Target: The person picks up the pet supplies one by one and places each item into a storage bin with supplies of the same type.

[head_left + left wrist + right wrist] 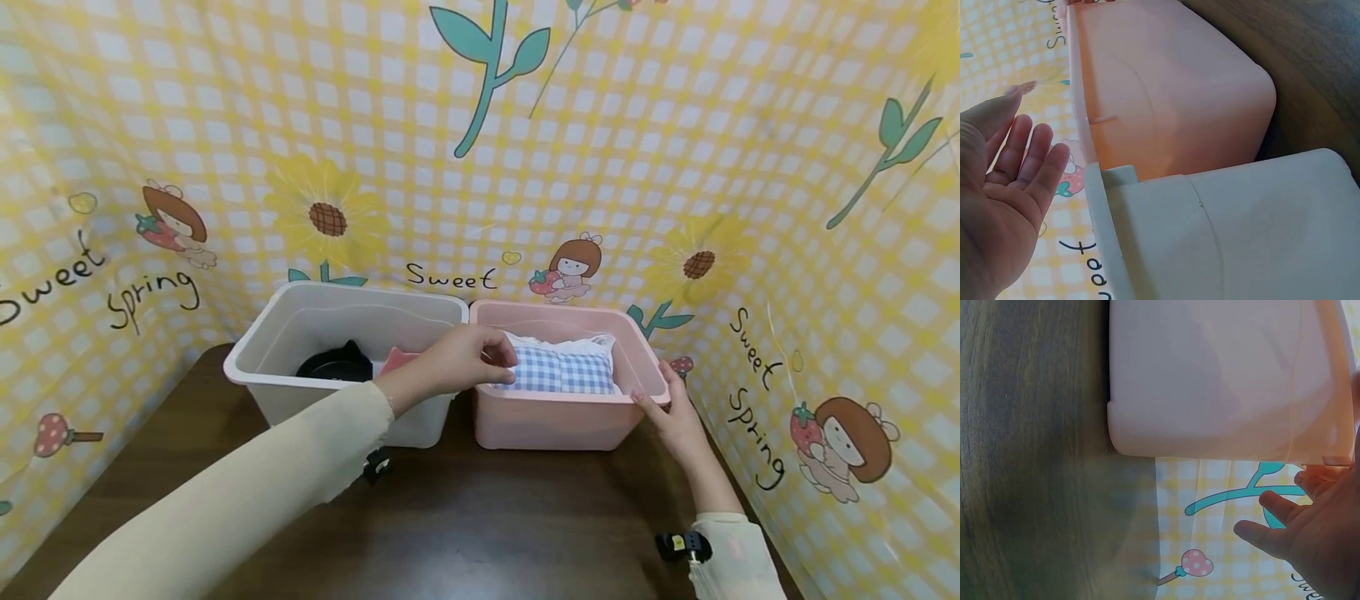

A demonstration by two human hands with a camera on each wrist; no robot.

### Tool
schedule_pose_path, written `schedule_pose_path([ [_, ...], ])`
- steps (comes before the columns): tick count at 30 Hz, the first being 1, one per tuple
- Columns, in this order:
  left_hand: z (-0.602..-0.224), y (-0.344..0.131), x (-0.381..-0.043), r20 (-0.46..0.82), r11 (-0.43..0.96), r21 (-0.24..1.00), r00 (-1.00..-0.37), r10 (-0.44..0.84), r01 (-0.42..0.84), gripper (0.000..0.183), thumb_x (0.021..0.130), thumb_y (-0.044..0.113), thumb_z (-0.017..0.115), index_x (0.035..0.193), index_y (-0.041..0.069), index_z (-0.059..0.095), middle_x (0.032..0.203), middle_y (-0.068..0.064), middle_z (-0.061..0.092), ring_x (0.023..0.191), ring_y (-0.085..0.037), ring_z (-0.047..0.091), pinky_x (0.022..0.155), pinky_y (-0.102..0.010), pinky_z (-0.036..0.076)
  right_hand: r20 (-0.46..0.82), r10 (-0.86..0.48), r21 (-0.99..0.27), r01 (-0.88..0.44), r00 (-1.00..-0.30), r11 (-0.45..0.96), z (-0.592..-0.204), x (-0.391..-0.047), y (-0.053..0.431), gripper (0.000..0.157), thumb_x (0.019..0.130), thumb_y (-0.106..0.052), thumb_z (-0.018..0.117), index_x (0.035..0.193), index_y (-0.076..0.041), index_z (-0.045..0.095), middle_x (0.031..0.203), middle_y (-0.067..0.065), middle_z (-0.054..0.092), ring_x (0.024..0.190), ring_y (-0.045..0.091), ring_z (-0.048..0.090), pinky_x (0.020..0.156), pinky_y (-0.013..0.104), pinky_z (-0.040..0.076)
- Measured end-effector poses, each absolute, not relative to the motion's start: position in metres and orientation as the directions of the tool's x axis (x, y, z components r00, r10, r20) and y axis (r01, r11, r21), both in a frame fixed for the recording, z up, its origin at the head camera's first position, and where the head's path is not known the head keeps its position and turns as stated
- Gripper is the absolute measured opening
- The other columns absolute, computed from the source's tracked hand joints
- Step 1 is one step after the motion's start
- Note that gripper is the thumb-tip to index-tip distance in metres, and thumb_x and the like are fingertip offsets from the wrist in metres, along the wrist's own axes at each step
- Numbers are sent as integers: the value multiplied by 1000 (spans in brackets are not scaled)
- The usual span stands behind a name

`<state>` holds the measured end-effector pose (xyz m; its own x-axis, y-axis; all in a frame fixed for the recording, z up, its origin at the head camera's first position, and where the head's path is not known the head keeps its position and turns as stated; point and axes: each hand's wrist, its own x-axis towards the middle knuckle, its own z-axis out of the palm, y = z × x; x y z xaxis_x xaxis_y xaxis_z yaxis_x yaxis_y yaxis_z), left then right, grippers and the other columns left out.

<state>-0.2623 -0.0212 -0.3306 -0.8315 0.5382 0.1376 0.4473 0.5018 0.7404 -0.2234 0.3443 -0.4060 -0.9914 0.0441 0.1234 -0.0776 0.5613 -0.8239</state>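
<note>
In the head view my left hand [467, 360] hovers over the left end of the pink bin [558, 423], its fingers loosely bent. The left wrist view shows the same hand [1007, 181] with an empty palm, above the bins' rims. My right hand [675, 417] holds the pink bin's front right corner, thumb at the front rim and fingers along the outer right side. Several of its fingers [1266, 534] stick out beside the bin in the right wrist view. Inside the pink bin lies a blue-and-white checked cloth item [558, 369] with white fabric behind it.
A grey-white bin [345, 292] stands left of the pink one, the two close side by side. It contains a black round item [337, 362] with a pointed tip and a pink item [397, 359]. Both bins stand on a dark wooden table [480, 525] against a yellow checked cloth backdrop [637, 142].
</note>
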Motion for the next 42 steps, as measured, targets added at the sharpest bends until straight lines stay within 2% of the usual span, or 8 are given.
schedule_pose_path([
  [4, -331, -27, -259, 153, 476, 761, -834, 530, 442, 16, 78, 29, 81, 86, 23, 68, 90, 4, 69, 86, -12, 63, 79, -26, 54, 146, 43, -812, -95, -988, 575, -420, -233, 354, 86, 95, -39, 59, 155, -14, 2, 159, 19, 14, 142, 41, 25, 113, 56, 24],
  [10, -332, -36, -253, 161, 454, 777, -835, 527, 437, 16, 80, 29, 79, 89, 24, 68, 99, -3, 70, 91, -11, 63, 83, -29, 54, 154, 44, -814, -101, -987, 572, -423, -234, 354, 86, 95, -39, 58, 155, -14, 3, 159, 19, 16, 141, 40, 26, 113, 55, 24],
  [15, -330, -47, -249, 174, 453, 779, -843, 509, 434, 17, 80, 31, 79, 91, 23, 68, 98, 0, 70, 92, -10, 63, 85, -30, 54, 137, 48, -814, -85, -989, 574, -422, -233, 353, 87, 95, -42, 58, 155, -14, 2, 159, 20, 15, 142, 41, 25, 113, 56, 23],
  [22, -329, -64, -242, 204, 455, 778, -859, 469, 433, 15, 80, 32, 79, 90, 25, 69, 91, 9, 68, 88, -10, 64, 77, -29, 54, 148, 51, -805, -90, -988, 587, -422, -235, 354, 87, 95, -40, 59, 155, -12, 3, 159, 19, 15, 142, 41, 24, 114, 56, 22],
  [30, -329, -81, -234, 255, 374, 810, -845, 470, 452, 13, 81, 22, 79, 90, 22, 70, 91, 5, 67, 88, -14, 64, 81, -33, 55, 166, 45, -793, -106, -985, 600, -420, -234, 354, 86, 95, -39, 59, 155, -11, 6, 157, 22, 18, 141, 43, 27, 112, 57, 24],
  [36, -327, -96, -223, 234, 378, 827, -865, 443, 417, 15, 80, 29, 79, 90, 21, 70, 91, 5, 68, 88, -15, 64, 80, -33, 54, 238, 47, -726, -145, -970, 672, -418, -235, 355, 82, 93, -37, 62, 153, -6, 16, 154, 25, 26, 137, 43, 33, 109, 57, 29],
  [42, -327, -112, -211, 247, 389, 820, -873, 421, 420, 18, 80, 34, 78, 91, 22, 71, 94, 5, 70, 90, -13, 64, 82, -32, 54, 302, 50, -683, -180, -952, 708, -418, -235, 356, 79, 90, -39, 66, 150, -5, 27, 148, 25, 35, 131, 42, 40, 105, 59, 34],
])
